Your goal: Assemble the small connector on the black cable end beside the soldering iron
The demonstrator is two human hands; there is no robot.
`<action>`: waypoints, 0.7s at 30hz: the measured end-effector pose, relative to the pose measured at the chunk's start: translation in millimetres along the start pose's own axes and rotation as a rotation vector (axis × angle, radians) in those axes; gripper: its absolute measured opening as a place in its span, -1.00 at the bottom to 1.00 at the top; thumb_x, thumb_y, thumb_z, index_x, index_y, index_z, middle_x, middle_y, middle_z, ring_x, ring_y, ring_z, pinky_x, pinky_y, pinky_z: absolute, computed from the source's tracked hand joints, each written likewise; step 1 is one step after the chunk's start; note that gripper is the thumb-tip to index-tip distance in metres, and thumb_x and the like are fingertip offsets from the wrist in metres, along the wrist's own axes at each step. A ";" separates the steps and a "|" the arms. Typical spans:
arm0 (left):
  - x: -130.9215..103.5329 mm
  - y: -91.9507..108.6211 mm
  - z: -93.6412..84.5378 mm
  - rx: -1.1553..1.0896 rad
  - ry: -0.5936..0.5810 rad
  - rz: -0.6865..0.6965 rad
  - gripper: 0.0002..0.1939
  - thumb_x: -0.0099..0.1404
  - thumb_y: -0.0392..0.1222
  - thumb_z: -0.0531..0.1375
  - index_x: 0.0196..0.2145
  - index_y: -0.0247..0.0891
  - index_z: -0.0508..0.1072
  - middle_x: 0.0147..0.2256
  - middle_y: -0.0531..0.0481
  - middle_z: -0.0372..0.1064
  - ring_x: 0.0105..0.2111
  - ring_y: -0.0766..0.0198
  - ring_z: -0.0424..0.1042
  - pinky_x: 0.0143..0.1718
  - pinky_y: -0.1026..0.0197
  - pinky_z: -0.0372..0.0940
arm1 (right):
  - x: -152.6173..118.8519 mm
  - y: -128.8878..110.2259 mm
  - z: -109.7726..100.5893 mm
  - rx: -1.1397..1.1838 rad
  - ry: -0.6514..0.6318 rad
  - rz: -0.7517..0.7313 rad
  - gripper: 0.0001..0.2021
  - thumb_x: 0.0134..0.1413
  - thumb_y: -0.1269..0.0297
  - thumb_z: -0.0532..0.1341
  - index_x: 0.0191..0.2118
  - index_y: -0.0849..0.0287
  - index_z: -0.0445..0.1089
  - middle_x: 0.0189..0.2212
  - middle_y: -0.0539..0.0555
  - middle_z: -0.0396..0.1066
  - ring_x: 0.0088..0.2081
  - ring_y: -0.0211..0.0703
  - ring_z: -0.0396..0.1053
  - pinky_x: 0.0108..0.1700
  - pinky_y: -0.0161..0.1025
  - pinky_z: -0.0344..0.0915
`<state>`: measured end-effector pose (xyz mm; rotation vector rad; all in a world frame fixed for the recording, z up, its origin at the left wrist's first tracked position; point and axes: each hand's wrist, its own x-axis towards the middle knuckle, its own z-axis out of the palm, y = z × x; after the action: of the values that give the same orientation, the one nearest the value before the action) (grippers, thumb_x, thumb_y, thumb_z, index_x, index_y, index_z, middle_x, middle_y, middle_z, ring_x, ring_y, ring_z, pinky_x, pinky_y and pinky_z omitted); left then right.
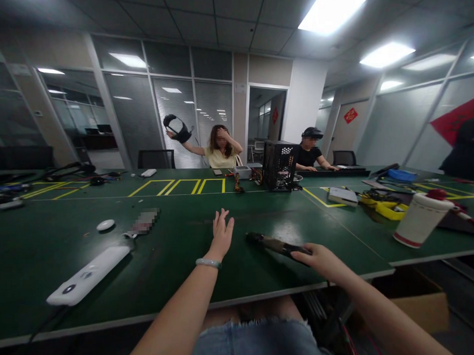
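Observation:
My right hand (319, 260) is closed round one end of a long dark object (276, 244) with a brownish middle. Its far end points left across the green table (178, 283); I cannot make out its exact kind. To the left of that end, my left hand (222, 234) is open and empty, its fingers stretched forward above the tabletop. A pale bracelet (208, 263) circles my left wrist.
A white power strip (88, 276), a white oval case (105, 225) and a blurred flat item (145, 222) lie left. A black computer case (279, 165) stands farther back. On the right are a tall cup (421, 220) and a yellow tray (391, 211). Two people sit opposite.

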<state>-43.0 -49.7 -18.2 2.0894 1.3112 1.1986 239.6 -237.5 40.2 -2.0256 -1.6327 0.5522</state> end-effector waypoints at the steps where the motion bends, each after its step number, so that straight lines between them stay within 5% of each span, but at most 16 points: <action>1: -2.1 3.3 -5.3 -0.008 0.044 0.006 -0.52 0.45 0.09 -0.21 0.25 -0.02 0.02 0.34 0.02 -0.21 0.34 0.10 -0.28 0.27 -0.16 -0.07 | 9.5 -12.7 6.9 -0.011 0.001 -0.038 -0.50 -0.02 -0.14 0.20 -0.15 0.18 0.51 -0.33 0.13 0.53 -0.29 0.01 0.46 -0.26 -0.22 0.30; 6: -6.3 15.8 -20.8 0.035 0.154 0.103 -0.61 0.47 -0.03 -0.19 0.14 -0.08 0.19 0.25 0.02 0.07 0.31 0.19 -0.09 0.31 -0.07 -0.12 | 66.0 -67.0 34.6 -0.233 0.088 -0.276 -0.45 -0.09 -0.01 0.34 0.08 -0.05 0.36 -0.11 0.08 0.39 -0.15 -0.03 0.39 -0.12 -0.22 0.24; 11: -0.1 10.8 -12.7 0.125 0.066 0.038 -0.57 0.45 0.04 -0.16 0.16 -0.13 0.18 0.25 -0.06 0.07 0.29 0.09 -0.05 0.27 -0.14 -0.08 | 127.3 -98.6 63.2 -0.294 0.065 -0.355 -0.37 -0.08 0.08 0.37 0.17 -0.13 0.26 -0.03 0.08 0.26 -0.02 0.00 0.28 0.00 -0.20 0.16; 16: 6.0 -0.9 -4.2 0.151 0.009 -0.023 -0.50 0.42 0.11 -0.11 0.20 -0.16 0.15 0.26 -0.13 0.05 0.28 0.02 -0.01 0.23 -0.14 0.02 | 171.4 -101.0 86.2 -0.305 -0.025 -0.413 -0.32 -0.03 0.09 0.35 0.23 -0.15 0.16 0.01 0.08 0.23 0.02 0.02 0.22 0.04 -0.14 0.10; 21: 9.1 -6.1 -0.9 0.172 -0.022 -0.032 -0.50 0.41 0.11 -0.09 0.19 -0.17 0.17 0.23 -0.11 0.10 0.26 0.06 0.02 0.24 -0.06 0.03 | 191.5 -89.3 87.4 -0.307 -0.127 -0.456 -0.34 0.00 0.05 0.32 0.24 -0.17 0.16 0.04 0.09 0.30 0.06 0.11 0.19 0.08 -0.04 0.04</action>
<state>-45.2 -38.9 -17.8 2.1832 1.4788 1.0802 158.4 -24.7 20.2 -1.7473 -2.2858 0.2797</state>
